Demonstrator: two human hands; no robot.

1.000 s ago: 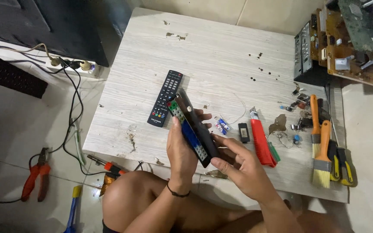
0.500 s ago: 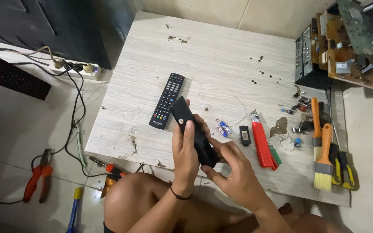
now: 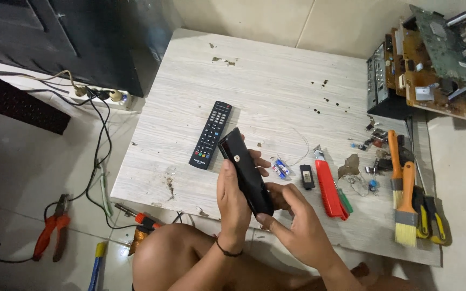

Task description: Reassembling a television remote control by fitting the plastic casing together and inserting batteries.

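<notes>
Two hands are closed around a black remote: left hand gripping it, right hand pinching its lower end; a slip could drop it onto the table.

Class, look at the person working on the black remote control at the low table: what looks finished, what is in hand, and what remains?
Done: nothing clearly; the second remote lies face up on the table.
In hand: the left hand and right hand grip a black remote, back side up.
Left: small batteries lie loose beside the red utility knife.
</notes>
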